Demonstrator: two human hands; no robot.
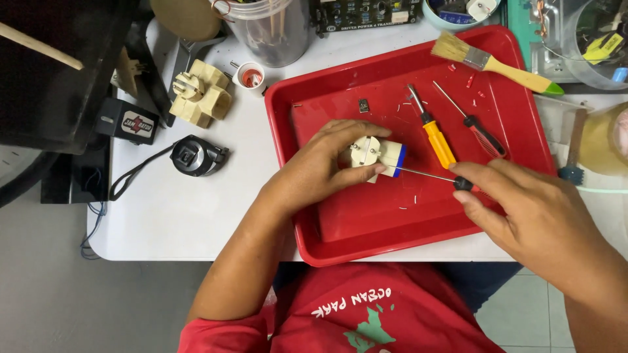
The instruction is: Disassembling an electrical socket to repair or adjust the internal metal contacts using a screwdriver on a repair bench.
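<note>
We are pinning cream plug adapter [374, 157] at centre of red tray [307, 104], left hand [318, 171] clamped round it. Right hand [533, 208] is pinching screwdriver [428, 175], tip entering adapter's right face. Judgement: keeping shaft level, pressing lightly.

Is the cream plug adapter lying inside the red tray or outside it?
Inside. The cream plug adapter rests on the floor of the red tray, held by the left hand.

Small electrical repair workshop: white table [196, 216], red plastic tray [366, 229], yellow-handled screwdriver [433, 137], wooden-handled paintbrush [497, 64], cream plug adapter [199, 93] far left.
</note>
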